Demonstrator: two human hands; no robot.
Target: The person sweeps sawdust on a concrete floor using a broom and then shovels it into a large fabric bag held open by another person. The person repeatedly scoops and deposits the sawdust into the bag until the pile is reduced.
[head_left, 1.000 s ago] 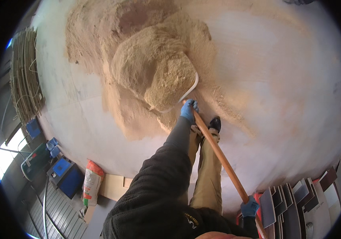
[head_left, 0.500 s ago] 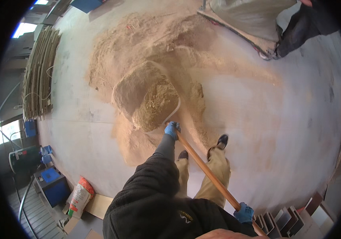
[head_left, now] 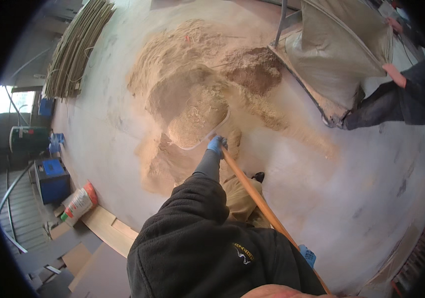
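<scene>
My left hand, in a blue glove, is closed round the wooden handle of a wide shovel, close to its blade. Farther down, at the lower right, my right hand, gloved too, grips the same handle. The shovel blade has a pale rim and carries a heaped load of sawdust. Its far side lies against a larger sawdust pile spread on the floor, so the blade's far edge is hidden.
At upper right a person in dark clothes holds a big beige sack on a low cart. Long wooden strips are stacked at upper left. A blue-and-black box and a red-and-white bag stand at left, near boards.
The view has turned, bringing the cart, sack and other person farther into the picture. My legs have shifted under me. Both hands keep their hold on the shovel, its blade still loaded.
</scene>
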